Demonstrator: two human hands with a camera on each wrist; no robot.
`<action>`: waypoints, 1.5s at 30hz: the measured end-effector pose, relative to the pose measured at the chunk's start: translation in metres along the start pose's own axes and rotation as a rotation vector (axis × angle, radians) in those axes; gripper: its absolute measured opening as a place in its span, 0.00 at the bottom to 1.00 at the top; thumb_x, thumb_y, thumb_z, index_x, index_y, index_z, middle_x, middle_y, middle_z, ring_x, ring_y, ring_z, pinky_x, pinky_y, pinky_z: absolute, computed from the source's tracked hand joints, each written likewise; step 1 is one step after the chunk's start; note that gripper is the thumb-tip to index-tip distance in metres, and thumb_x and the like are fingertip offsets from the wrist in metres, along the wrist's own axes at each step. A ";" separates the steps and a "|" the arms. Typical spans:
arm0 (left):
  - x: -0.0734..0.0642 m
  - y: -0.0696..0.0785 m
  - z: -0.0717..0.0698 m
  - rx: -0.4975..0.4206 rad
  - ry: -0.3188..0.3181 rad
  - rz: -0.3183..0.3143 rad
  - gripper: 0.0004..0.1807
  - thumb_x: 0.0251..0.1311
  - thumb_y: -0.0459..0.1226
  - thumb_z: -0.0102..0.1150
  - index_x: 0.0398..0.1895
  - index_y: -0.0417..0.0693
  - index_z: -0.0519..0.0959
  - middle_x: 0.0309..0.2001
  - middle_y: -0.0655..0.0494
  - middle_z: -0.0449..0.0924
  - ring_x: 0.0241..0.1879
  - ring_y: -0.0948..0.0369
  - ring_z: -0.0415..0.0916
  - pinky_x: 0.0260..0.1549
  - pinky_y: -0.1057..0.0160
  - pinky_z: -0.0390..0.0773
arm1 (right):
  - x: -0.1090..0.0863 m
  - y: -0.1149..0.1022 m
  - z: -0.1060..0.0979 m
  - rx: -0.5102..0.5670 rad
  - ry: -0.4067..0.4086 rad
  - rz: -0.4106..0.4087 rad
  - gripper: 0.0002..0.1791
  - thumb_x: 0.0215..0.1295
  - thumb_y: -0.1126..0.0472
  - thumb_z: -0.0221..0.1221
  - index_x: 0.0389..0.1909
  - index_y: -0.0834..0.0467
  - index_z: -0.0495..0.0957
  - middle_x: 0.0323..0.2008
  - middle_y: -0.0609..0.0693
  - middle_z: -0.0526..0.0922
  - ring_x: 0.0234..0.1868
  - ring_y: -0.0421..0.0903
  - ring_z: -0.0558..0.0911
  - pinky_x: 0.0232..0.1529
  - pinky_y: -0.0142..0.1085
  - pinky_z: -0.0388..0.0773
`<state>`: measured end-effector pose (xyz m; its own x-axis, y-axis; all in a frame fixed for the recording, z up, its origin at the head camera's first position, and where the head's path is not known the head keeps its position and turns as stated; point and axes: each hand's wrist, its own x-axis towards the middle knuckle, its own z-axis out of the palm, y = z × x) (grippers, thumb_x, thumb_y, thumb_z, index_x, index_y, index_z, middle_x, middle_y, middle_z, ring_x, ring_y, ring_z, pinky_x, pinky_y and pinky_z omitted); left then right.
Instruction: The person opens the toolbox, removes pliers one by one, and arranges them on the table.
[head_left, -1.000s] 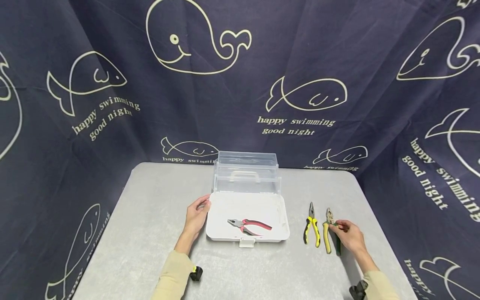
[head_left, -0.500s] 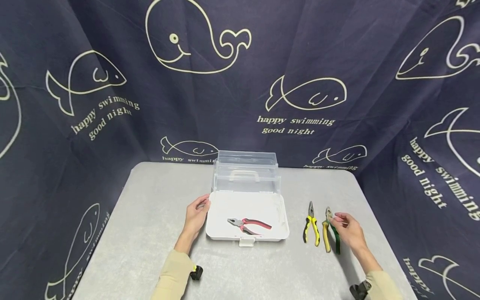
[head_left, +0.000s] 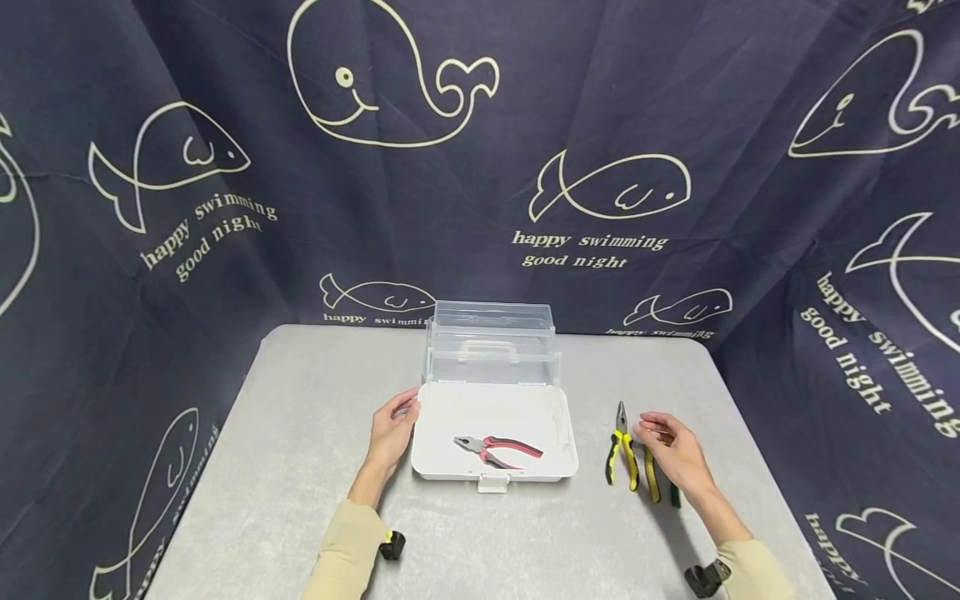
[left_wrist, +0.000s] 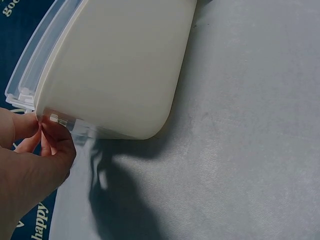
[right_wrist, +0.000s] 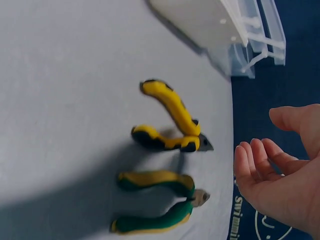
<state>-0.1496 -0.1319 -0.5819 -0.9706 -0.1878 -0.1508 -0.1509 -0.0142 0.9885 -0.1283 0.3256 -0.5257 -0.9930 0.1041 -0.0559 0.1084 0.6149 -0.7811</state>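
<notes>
My left hand (head_left: 392, 435) pinches the left rim of a white toolbox (head_left: 489, 410), whose clear lid (head_left: 491, 321) stands raised at the back; the left wrist view shows thumb and fingertips together on that rim. Red-handled combination pliers (head_left: 517, 447) lie on the toolbox's white surface. My right hand (head_left: 678, 457) hovers right of the toolbox with loosely bent fingers, holding nothing. It partly covers the green-and-yellow combination pliers (head_left: 652, 479) in the head view. Beside its fingertips lie yellow-and-black long-nose pliers (head_left: 632, 468). Both pairs rest spread on the table in the right wrist view.
The grey table (head_left: 315, 375) carries the toolbox at its middle. A dark blue curtain (head_left: 480, 208) with white fish drawings encloses the back and sides. The toolbox's white latch (head_left: 492, 483) hangs at its front edge.
My right hand has left the green-and-yellow pliers and shifted left and up toward the yellow-and-black pliers. The left hand stays on the toolbox rim.
</notes>
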 end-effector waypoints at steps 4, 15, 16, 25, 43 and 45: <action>0.000 -0.001 0.000 0.007 0.001 0.000 0.20 0.73 0.32 0.57 0.66 0.37 0.77 0.57 0.40 0.77 0.55 0.51 0.76 0.46 0.74 0.76 | 0.000 -0.010 0.007 0.031 -0.011 -0.036 0.23 0.74 0.58 0.61 0.62 0.69 0.75 0.54 0.66 0.82 0.45 0.30 0.78 0.44 0.20 0.73; -0.025 0.042 -0.001 0.018 -0.031 -0.021 0.21 0.74 0.29 0.55 0.67 0.30 0.73 0.58 0.34 0.75 0.52 0.51 0.78 0.46 0.72 0.77 | -0.004 -0.035 0.031 0.096 -0.018 -0.139 0.19 0.72 0.60 0.63 0.57 0.67 0.78 0.51 0.61 0.84 0.46 0.35 0.80 0.48 0.20 0.74; -0.025 0.042 -0.001 0.018 -0.030 -0.021 0.21 0.74 0.29 0.55 0.67 0.30 0.73 0.58 0.34 0.75 0.52 0.51 0.78 0.46 0.72 0.77 | -0.004 -0.038 0.034 0.098 -0.018 -0.156 0.18 0.72 0.61 0.64 0.57 0.67 0.79 0.50 0.61 0.85 0.46 0.36 0.80 0.48 0.21 0.74; -0.021 0.037 -0.002 0.033 -0.043 -0.025 0.21 0.74 0.29 0.54 0.67 0.31 0.73 0.59 0.33 0.74 0.54 0.49 0.76 0.46 0.73 0.76 | -0.004 -0.058 0.055 0.148 -0.055 -0.208 0.16 0.70 0.64 0.65 0.55 0.68 0.79 0.49 0.63 0.85 0.47 0.45 0.82 0.48 0.26 0.78; -0.001 -0.001 0.000 0.011 0.000 -0.003 0.20 0.74 0.32 0.57 0.66 0.38 0.77 0.58 0.40 0.76 0.53 0.54 0.77 0.46 0.74 0.76 | -0.007 -0.079 0.105 0.231 -0.180 -0.231 0.14 0.67 0.67 0.67 0.50 0.68 0.82 0.43 0.57 0.86 0.46 0.48 0.84 0.50 0.31 0.81; -0.001 -0.002 0.000 0.015 0.000 -0.002 0.20 0.74 0.32 0.57 0.66 0.38 0.77 0.58 0.40 0.76 0.54 0.54 0.77 0.46 0.74 0.76 | -0.008 -0.080 0.110 0.222 -0.196 -0.250 0.14 0.67 0.67 0.66 0.50 0.69 0.82 0.43 0.57 0.87 0.45 0.49 0.85 0.50 0.33 0.81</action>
<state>-0.1484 -0.1316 -0.5834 -0.9702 -0.1882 -0.1526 -0.1554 0.0002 0.9878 -0.1342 0.1894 -0.5314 -0.9801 -0.1917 0.0523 -0.1294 0.4161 -0.9001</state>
